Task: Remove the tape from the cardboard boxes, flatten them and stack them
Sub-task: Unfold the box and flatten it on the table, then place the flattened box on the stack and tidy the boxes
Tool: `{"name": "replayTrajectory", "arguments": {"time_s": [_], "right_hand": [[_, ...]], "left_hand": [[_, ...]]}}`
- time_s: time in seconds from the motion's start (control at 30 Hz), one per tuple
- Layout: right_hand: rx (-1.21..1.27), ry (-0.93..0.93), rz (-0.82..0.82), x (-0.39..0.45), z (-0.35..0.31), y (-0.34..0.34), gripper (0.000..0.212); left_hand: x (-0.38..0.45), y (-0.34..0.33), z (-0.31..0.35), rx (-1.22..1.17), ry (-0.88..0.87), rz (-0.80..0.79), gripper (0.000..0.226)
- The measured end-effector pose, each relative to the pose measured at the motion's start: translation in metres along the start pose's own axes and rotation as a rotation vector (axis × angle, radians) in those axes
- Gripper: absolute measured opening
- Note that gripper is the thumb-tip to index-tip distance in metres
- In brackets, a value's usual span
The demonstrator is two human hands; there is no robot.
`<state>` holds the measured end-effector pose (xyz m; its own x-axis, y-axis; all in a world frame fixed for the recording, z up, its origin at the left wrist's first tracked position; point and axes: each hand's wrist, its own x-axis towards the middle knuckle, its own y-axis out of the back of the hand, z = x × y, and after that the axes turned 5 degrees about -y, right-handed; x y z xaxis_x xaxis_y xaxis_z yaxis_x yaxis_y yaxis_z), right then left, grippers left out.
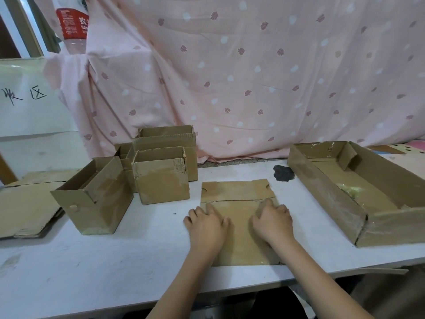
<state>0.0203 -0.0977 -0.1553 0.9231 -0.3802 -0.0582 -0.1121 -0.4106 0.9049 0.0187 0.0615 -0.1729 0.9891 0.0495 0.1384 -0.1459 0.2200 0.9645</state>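
Left hand (207,223) and right hand (272,221) laid palm-down on a flattened box (239,229), fingers spread loosely, pressing rather than gripping; no grip closed round anything. Flat cardboard lying at the near edge of the white counter (115,256), far flaps (236,191) pointing away. To the left, a cluster of standing open boxes (161,166), the nearest one (94,196) tilted open. Farther left, a stack of flattened cardboard (25,203). To the right, a wide shallow tray box (358,192) holding pale tape scraps (350,188). Behind, a pink patterned cloth (253,77).
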Motion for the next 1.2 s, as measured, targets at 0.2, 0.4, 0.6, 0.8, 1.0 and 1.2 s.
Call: {"name": "replayTrajectory", "arguments": {"time_s": [0.2,0.4,0.6,0.8,1.0,1.2], "right_hand": [[0.402,-0.215,-0.127,0.014,0.016,0.048,0.012],[0.790,-0.087,0.013,-0.005,0.028,0.070,0.013],[1.077,0.183,0.176,-0.037,-0.027,0.091,0.013],[1.078,0.443,0.116,-0.080,-0.141,0.100,0.015],[0.842,0.717,-0.077,-0.124,-0.266,0.082,0.036],[0.825,0.695,-0.112,-0.166,-0.382,0.019,0.061]], "left_hand": [[0.008,0.031,-0.016,-0.660,0.044,-0.037,0.061],[-0.008,0.062,-0.030,-1.115,-0.038,0.092,0.038],[-0.023,0.128,-0.066,-1.324,-0.104,0.304,0.038],[-0.035,0.198,-0.149,-1.035,-0.101,0.468,0.074],[-0.050,0.268,-0.257,-0.833,0.118,0.661,0.074],[-0.059,0.304,-0.364,-0.744,0.280,0.709,0.071]]}}
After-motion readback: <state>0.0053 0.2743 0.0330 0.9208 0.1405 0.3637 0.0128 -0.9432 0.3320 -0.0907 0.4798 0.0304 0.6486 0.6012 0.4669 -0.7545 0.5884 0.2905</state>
